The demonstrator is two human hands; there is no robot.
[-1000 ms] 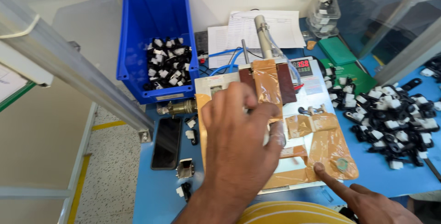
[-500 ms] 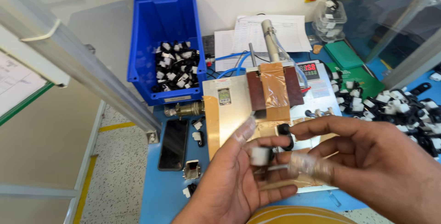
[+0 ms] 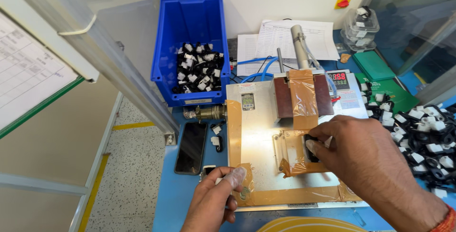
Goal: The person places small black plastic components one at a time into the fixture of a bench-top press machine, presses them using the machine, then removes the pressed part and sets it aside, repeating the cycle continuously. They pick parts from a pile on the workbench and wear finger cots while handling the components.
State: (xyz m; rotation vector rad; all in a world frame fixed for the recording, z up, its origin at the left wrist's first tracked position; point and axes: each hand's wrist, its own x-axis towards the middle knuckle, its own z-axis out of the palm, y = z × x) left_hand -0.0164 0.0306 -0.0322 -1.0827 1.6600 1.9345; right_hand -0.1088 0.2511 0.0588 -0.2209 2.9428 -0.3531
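1. On the blue worktop (image 3: 171, 198) sits a metal fixture plate (image 3: 259, 137), edged and patched with brown tape; both my hands are down on it now.
2. Right hand (image 3: 368, 158): half a second ago it was up in front of me, meeting the left over a small black-and-white part. Now it's lowered onto the plate's middle, fingers curled around a small black part (image 3: 311, 145) and pressing it at the taped nest just below the brown block (image 3: 304, 96).
3. Left hand (image 3: 216, 196): no longer raised either. It rests at the plate's front-left corner, loosely closed, a clear-covered fingertip (image 3: 236, 177) touching the tape strip there. Whether it holds anything, I cannot tell.
4. Change reads as: part passed from mid-air handling to the fixture. I judge it's being seated, not yet released.
5. Around: blue bin (image 3: 190, 23) of black-and-white parts at back left, black phone (image 3: 191, 147) left of the plate, loose pile of same parts (image 3: 422, 132) on the right, paper sheets (image 3: 289, 39) behind, small red-digit display (image 3: 338, 77) by the block.
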